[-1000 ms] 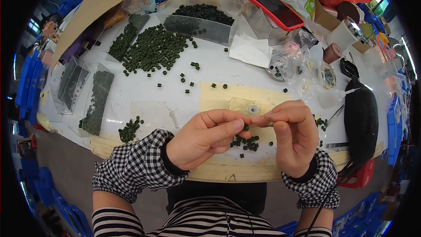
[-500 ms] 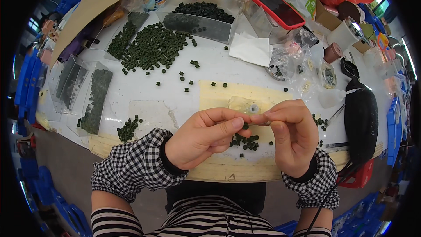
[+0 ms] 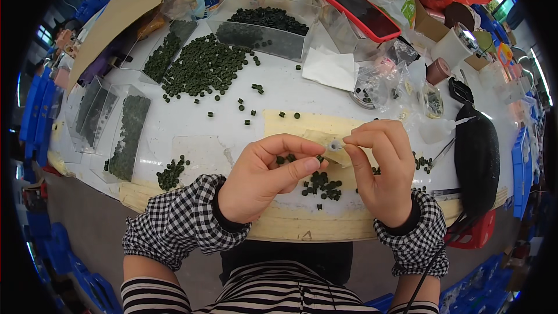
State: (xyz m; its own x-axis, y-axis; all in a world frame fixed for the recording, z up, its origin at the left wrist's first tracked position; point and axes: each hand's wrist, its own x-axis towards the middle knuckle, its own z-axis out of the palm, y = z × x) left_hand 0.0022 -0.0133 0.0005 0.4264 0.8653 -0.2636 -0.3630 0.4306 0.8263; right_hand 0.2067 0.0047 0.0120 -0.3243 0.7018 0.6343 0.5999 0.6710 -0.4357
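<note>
My left hand (image 3: 258,171) is closed in a pinch, with a small dark green spool-shaped piece (image 3: 320,158) between thumb and forefinger. More such pieces (image 3: 285,159) show by its curled fingers. Just to the right, my right hand (image 3: 386,168) pinches a thin, light sliver-like thing (image 3: 342,147), too fine to name. Behind the fingertips, a small whitish round part (image 3: 335,144) sits on a yellowish patch (image 3: 302,121) of the table. A loose heap of the green pieces (image 3: 322,186) lies below and between both hands.
A big pile of green pieces (image 3: 203,67) spreads at the far left, beside clear bins (image 3: 261,38) of them. A red-cased phone (image 3: 357,11) leans at the back. White tissue (image 3: 330,68), plastic bags and a black pouch (image 3: 478,157) occupy the right.
My hands have drawn apart at the fingertips. The right fingers have lifted slightly with the thin thing, and the green piece in my left pinch now shows plainly.
</note>
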